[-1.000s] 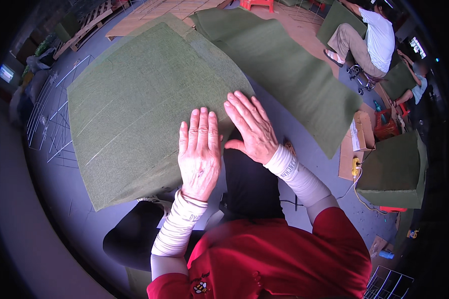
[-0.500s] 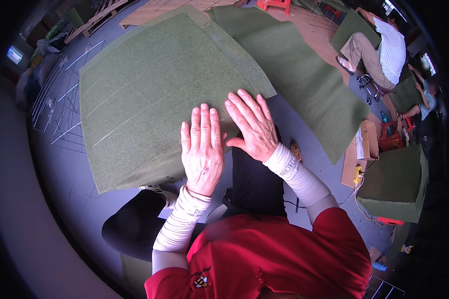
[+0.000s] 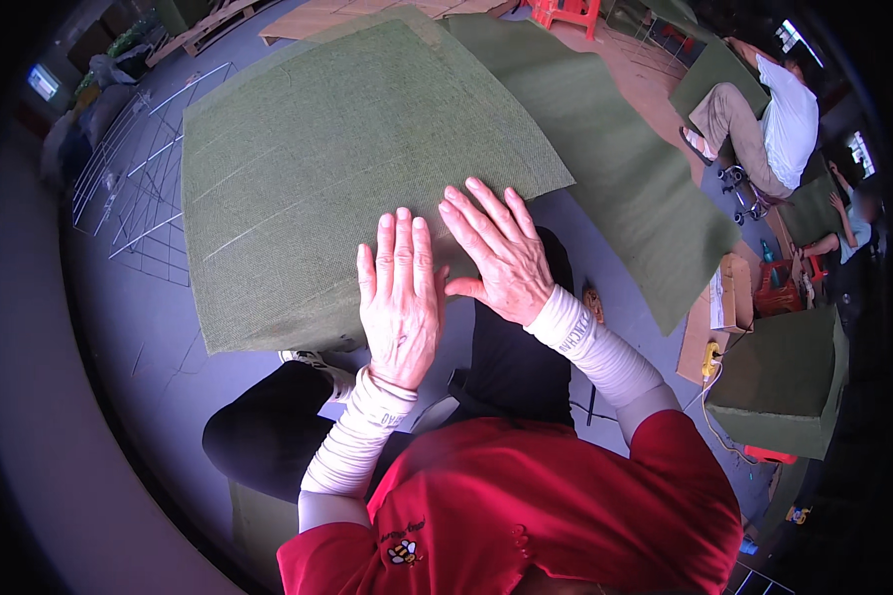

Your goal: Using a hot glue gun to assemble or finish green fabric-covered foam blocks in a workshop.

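In front of me stands a large box-like piece covered in green woven fabric, its broad top face up. Flat against its near edge lies my left hand, fingers straight and close together, thumb tucked toward the right. My right hand rests at the same edge, further right, its fingers stretched out and thumb apart. Both palms face down, and neither hand grips anything. Beneath the near edge the fabric's side folds down over my knees' side; what supports it is hidden.
A long green fabric sheet spreads to the right behind the box. Wire frames lie at left. A green-covered block, a yellow power socket and a cardboard box are at right. A person in a white shirt sits working at far right.
The green-covered piece appears shifted slightly right and turned a little in view, with its near left corner higher. My hands stay nearly in place on its near edge, fingers still straight.
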The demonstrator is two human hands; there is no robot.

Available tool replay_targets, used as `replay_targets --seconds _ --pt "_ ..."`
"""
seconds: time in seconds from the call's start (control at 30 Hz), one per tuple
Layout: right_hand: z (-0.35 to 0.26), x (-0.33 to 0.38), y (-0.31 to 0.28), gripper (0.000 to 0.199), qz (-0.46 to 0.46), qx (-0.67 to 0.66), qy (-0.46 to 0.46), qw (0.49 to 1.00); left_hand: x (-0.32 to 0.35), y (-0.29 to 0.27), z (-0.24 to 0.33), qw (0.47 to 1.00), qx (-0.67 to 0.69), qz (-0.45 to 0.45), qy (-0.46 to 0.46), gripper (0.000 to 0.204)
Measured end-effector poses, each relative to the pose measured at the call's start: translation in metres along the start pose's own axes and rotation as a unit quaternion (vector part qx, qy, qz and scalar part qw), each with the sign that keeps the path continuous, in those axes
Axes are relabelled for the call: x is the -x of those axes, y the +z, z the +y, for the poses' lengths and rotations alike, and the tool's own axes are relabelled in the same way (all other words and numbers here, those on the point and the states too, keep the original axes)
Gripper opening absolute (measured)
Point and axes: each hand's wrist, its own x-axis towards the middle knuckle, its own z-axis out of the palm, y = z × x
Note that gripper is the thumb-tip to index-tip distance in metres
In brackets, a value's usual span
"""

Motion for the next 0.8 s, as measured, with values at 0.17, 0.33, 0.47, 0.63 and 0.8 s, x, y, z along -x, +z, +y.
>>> replay_targets --seconds 0.17,0.33,0.47,0.63,0.8 --pt "-0.022 -0.003 -0.003 0.088 0.011 0.015 -0.062 0.998 0.009 -0.022 -0.011 0.998 -0.062 0.013 -0.022 0.057" --pt "-0.026 -0.011 0.017 0.089 0.0 0.044 -0.052 0.998 0.013 -0.011 -0.032 0.996 -0.085 0.025 -0.009 0.057" --pt "-0.025 -0.006 -0.003 0.091 0.04 -0.053 -0.042 0.997 0.024 -0.03 -0.039 0.996 -0.069 0.044 -0.038 0.065" --pt "-0.052 -0.017 0.009 0.093 0.019 -0.066 -0.063 0.996 0.035 -0.04 -0.053 0.992 -0.094 0.052 -0.073 0.061" --pt "-0.057 -0.016 0.027 0.09 0.007 0.02 -0.053 0.998 0.037 -0.04 -0.06 0.991 -0.109 0.044 -0.061 0.056"
